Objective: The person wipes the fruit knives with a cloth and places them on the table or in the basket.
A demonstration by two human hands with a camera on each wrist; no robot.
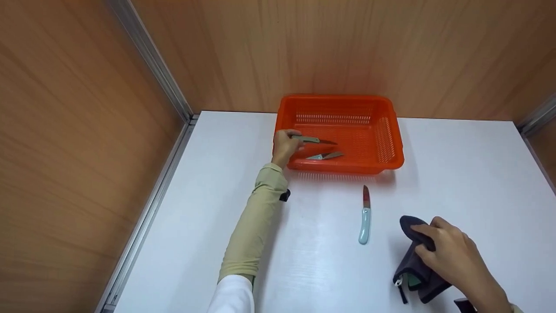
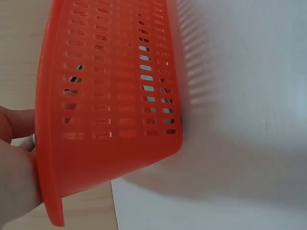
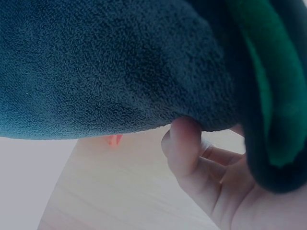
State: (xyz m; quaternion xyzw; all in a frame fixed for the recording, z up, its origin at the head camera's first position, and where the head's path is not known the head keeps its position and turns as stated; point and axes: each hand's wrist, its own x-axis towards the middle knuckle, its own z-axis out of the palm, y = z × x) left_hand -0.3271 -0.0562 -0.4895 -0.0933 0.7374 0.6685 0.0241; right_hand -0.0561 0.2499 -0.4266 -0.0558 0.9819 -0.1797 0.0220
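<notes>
My left hand (image 1: 286,145) reaches over the left end of the red-orange basket (image 1: 339,167) and holds a knife (image 1: 308,139) by its grey-green handle. Its dark blade points right, above the basket floor. Below it, inside the basket, lies another knife (image 1: 319,156) with a pale handle. The basket wall hides much of the left hand in the left wrist view. At the front right, my right hand (image 1: 456,256) pinches a dark blue terry cloth (image 3: 120,67) between thumb and fingers. Folds of the cloth show a green inner side (image 3: 280,96).
On the white table (image 1: 304,261), a knife (image 1: 365,219) with a light blue handle lies in front of the basket, left of the cloth, its blade toward the basket. Wood panels (image 1: 243,52) rise behind the basket and along the left side.
</notes>
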